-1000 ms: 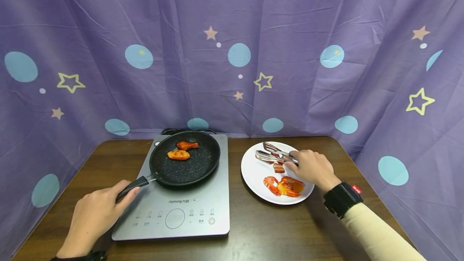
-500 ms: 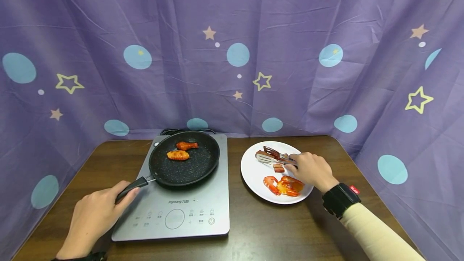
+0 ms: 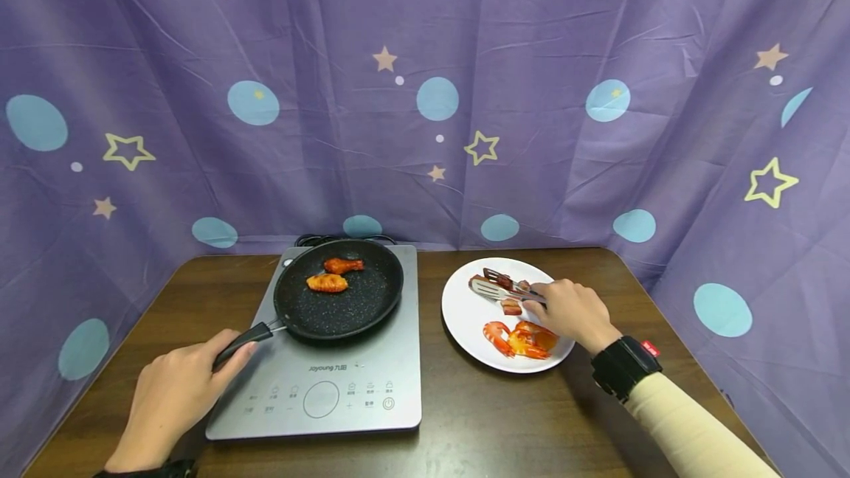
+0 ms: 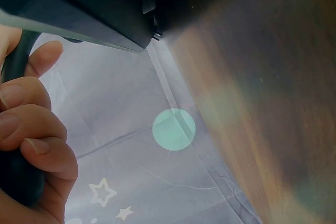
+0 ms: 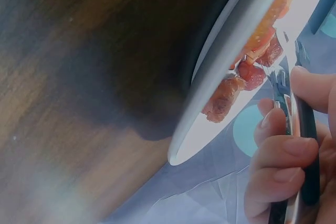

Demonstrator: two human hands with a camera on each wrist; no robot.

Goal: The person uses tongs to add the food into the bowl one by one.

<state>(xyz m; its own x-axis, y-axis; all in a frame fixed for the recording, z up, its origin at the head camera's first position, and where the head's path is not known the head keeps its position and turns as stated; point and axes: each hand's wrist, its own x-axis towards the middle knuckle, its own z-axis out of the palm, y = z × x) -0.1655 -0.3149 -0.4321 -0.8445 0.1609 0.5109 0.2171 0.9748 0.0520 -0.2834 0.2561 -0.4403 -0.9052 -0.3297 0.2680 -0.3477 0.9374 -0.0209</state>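
head view: table strip [image 3: 432,316] separates pan [image 3: 348,308] and hob [image 3: 400,367] from plate rim [image 3: 451,319]

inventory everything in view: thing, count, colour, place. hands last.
Cooktop: 1, silver, table left
Frying pan: 1, black, on cooktop
Drumstick: 1, red-brown, in pan
Wing-shaped piece: 1, orange, in pan
Cable: count unclear, black, behind cooktop
Plate: 1, white, table right
Tongs: 1, silver/black, over plate
Meat pieces: several, reddish-brown, on plate
Shrimp-like food: count unclear, orange-red, plate's near side
Table: 1, brown, underneath
Curtain: count unclear, purple, behind
Wrist straps: 2, black, wrists
Sleeve: 1, cream, right arm
Left hand: 1, bare, gripping pan handle
Right hand: 1, bare, holding tongs
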